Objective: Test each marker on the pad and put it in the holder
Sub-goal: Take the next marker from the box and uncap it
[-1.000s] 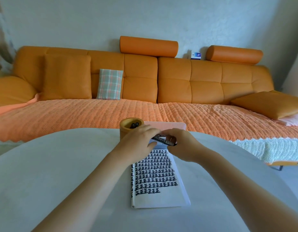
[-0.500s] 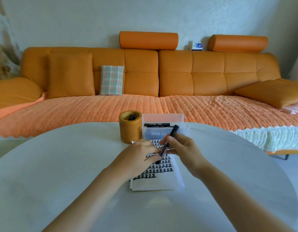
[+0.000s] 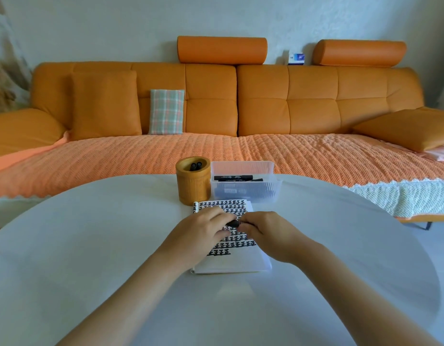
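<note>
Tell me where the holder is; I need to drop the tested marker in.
The wooden holder stands at the table's far edge, left of the clear plastic bin, just behind the pad's top-left corner.

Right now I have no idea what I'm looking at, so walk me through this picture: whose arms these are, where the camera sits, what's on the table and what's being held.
There is no machine here. The two bare arms belong to a person, and the single camera is worn on their head, looking forward and down, so you see what they see.

They sit at a white round table facing an orange sofa. On the table lies a writing pad covered in rows of black test marks. Behind it stand a round bamboo holder with a couple of markers already inside, and a clear plastic box with more black markers.

The left hand and right hand meet over the pad, both gripping one black marker. Only a short piece of it shows between the fingers, so I cannot tell whether its cap is on or off.
</note>
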The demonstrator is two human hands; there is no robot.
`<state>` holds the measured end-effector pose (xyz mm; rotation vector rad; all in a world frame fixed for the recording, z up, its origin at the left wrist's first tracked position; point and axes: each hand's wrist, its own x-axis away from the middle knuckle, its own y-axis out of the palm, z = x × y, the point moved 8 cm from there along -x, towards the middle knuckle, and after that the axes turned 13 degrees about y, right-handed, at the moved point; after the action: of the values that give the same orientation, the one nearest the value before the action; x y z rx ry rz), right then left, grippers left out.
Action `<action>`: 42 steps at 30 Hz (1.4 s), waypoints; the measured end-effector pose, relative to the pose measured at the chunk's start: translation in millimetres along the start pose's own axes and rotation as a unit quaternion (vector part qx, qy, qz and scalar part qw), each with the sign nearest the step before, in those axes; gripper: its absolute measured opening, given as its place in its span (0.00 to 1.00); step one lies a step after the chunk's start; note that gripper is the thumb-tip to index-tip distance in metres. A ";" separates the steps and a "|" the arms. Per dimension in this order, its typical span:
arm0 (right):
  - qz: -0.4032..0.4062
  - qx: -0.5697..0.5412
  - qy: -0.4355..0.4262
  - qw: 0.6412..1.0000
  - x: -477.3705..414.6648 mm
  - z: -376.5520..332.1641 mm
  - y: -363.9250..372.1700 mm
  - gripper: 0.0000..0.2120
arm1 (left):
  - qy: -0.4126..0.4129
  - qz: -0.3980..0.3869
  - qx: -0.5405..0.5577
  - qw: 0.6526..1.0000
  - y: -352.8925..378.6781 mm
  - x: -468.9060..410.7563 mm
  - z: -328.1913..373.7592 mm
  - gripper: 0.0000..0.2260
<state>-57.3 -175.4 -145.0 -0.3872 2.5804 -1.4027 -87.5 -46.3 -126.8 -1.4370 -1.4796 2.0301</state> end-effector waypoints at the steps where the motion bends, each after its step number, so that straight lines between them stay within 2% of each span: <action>1: 0.002 0.019 -0.007 1.000 0.6 -0.6 1.7 0.12 | 0.005 -0.004 -0.006 1.000 2.0 0.4 0.7 0.12; 6: 0.053 0.052 -0.057 0.996 -0.2 -4.2 -1.3 0.12 | -0.005 -0.007 0.002 1.000 3.5 -0.7 -4.4 0.06; 11: 0.192 0.140 -0.170 0.956 6.3 -18.2 -9.5 0.14 | -0.130 -0.016 0.130 0.983 9.3 1.4 -22.7 0.07; 14: 0.226 0.179 -0.207 0.935 9.7 -23.2 -12.8 0.15 | -0.157 -0.009 0.183 0.970 10.2 3.6 -28.3 0.07; 17: 0.186 0.148 -0.153 0.959 6.3 -21.0 -9.2 0.14 | -0.106 -0.002 0.138 0.985 3.9 2.9 -26.8 0.07; 19: 0.083 0.064 -0.071 0.992 -4.1 -10.8 1.0 0.15 | -0.053 -0.007 0.078 0.996 0.2 2.0 -22.6 0.05; 21: 0.025 -0.001 -0.026 0.999 -8.3 -4.8 5.1 0.16 | -0.018 -0.015 0.037 0.999 -1.9 1.6 -18.3 0.04; 23: 0.041 0.017 -0.052 0.998 -7.5 -8.3 1.8 0.14 | -0.033 -0.014 0.049 0.998 -0.6 2.8 -18.4 0.05; 27: 0.151 0.109 -0.147 0.972 -0.2 -19.4 -5.2 0.07 | -0.144 -0.044 0.147 0.978 11.5 8.4 -31.0 0.09; 29: 0.183 0.133 -0.171 0.959 3.0 -22.3 -5.7 0.05 | -0.158 -0.041 0.174 0.971 14.5 10.3 -35.2 0.08; 31: 0.190 0.132 -0.155 0.960 2.9 -21.4 -4.7 0.07 | -0.139 -0.029 0.168 0.976 12.3 9.7 -35.4 0.07; 33: 0.108 0.062 -0.083 0.989 -4.4 -13.7 1.1 0.13 | -0.064 -0.013 0.095 0.993 4.0 6.0 -27.8 0.05; 35: 0.008 -0.049 -0.018 0.999 -8.9 -4.8 8.7 0.15 | 0.006 -0.017 0.025 1.000 -2.2 4.2 -19.0 0.04; 37: -0.012 -0.063 -0.014 0.998 -7.9 -4.5 9.0 0.15 | 0.016 -0.022 0.015 1.000 -2.1 5.4 -19.6 0.05; 39: 0.035 0.017 -0.051 0.998 -6.2 -7.4 5.7 0.13 | -0.030 -0.025 0.056 0.998 3.4 7.3 -23.5 0.06; 42: 0.151 0.124 -0.129 0.972 0.8 -15.9 -4.6 0.07 | -0.133 -0.049 0.146 0.979 14.1 12.1 -33.4 0.08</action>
<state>-61.8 -165.4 -132.5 -0.1206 2.1185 -1.4324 -61.7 -25.1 -145.3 -0.9917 -1.2437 2.3292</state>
